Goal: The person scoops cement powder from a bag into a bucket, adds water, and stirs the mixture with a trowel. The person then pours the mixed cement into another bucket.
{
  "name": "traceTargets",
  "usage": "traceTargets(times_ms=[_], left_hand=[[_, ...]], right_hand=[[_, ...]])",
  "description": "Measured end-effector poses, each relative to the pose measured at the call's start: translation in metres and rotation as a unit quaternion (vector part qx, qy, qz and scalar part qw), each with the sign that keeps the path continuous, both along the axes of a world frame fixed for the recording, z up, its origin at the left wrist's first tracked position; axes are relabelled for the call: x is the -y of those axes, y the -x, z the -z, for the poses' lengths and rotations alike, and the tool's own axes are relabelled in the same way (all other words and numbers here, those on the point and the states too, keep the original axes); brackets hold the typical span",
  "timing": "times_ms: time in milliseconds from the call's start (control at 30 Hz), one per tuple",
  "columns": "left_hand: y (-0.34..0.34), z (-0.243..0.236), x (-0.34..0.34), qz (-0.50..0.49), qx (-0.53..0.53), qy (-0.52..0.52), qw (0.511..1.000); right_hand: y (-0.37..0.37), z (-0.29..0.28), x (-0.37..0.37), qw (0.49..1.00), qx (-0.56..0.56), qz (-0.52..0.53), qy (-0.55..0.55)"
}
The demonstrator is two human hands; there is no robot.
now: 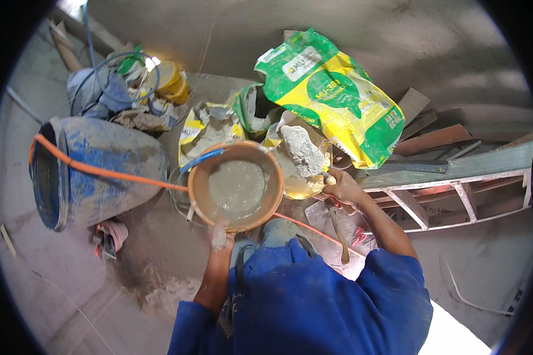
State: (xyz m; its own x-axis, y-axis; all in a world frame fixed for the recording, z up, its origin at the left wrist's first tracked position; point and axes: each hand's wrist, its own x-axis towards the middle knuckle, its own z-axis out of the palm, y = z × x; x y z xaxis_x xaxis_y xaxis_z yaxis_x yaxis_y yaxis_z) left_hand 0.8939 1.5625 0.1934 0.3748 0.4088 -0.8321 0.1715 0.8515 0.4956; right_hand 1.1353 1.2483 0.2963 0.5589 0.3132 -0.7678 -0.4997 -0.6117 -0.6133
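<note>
An orange-brown bucket (199, 198) stands in front of me with wet grey mix (237, 188) in it. My left hand (220, 238), dusted with grey, is closed on its near rim. To the right of the bucket, my right hand (342, 189) is closed round the handle of a trowel. A heap of dry grey powder (302, 151) lies on the trowel, hiding most of its blade. Behind and below the powder is an opened paper bag (302, 188), partly hidden. A blue strip (202, 160) crosses the bucket's upper left rim.
A blue barrel (109, 168) lies at the left, with an orange hose (95, 167) across it. A green and yellow bag (337, 97) leans behind. Torn bags (213, 127) and a yellow bucket (173, 83) stand farther back. A ladder (468, 201) lies at the right.
</note>
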Motion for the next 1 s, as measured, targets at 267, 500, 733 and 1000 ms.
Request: traceTargets(times_ms=[267,500,733,1000], left_hand=[[-0.013,-0.015,0.008,-0.045,-0.017,0.015,0.999],[-0.008,-0.023,0.009,-0.052,-0.004,0.019,0.998],[-0.006,-0.012,0.006,-0.056,-0.005,0.046,0.997],[-0.010,-0.025,0.004,-0.060,0.000,0.062,0.996]], right_hand=[[0.021,-0.040,-0.076,0.964,0.104,-0.243,0.037],[0.041,-0.034,-0.127,0.787,0.253,-0.525,0.202],[0.049,-0.037,-0.109,0.750,0.370,-0.501,0.222],[0.048,-0.050,-0.085,0.802,0.413,-0.398,0.169]])
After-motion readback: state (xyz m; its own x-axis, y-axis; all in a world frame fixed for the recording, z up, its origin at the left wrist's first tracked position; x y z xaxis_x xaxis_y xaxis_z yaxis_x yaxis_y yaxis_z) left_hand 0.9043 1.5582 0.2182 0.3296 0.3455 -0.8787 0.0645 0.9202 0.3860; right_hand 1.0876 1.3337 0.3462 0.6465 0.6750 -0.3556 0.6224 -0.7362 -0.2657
